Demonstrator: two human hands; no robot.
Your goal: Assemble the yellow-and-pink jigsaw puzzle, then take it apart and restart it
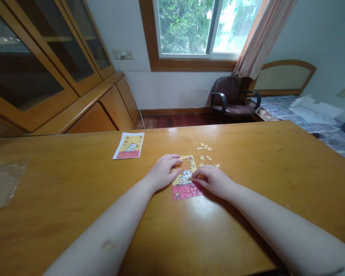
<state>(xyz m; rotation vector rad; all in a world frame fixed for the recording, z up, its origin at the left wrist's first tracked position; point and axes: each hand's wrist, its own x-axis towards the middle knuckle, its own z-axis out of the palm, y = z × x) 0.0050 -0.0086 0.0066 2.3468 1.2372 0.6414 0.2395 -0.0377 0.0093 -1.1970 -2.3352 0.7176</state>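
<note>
A partly assembled jigsaw puzzle [186, 191] lies flat on the table, pink at its near end and yellow above, with a white cartoon animal in the middle. Bare table shows through an opening in its upper part. My left hand [165, 173] rests along the puzzle's left edge, fingers apart and lying on it. At the right edge, beside the white figure, the fingertips of my right hand [214, 181] pinch a small puzzle piece, mostly hidden by the fingers. Several loose puzzle pieces [204, 147] lie beyond my right hand, backs or plain yellowish sides showing.
A printed picture sheet [129, 145] with the same design lies farther back on the left of the wooden table [83, 168]. Clear plastic film [5, 184] lies at the far left. Past the table stand a cabinet [86, 119], an office chair [228, 94] and a bed [290, 111].
</note>
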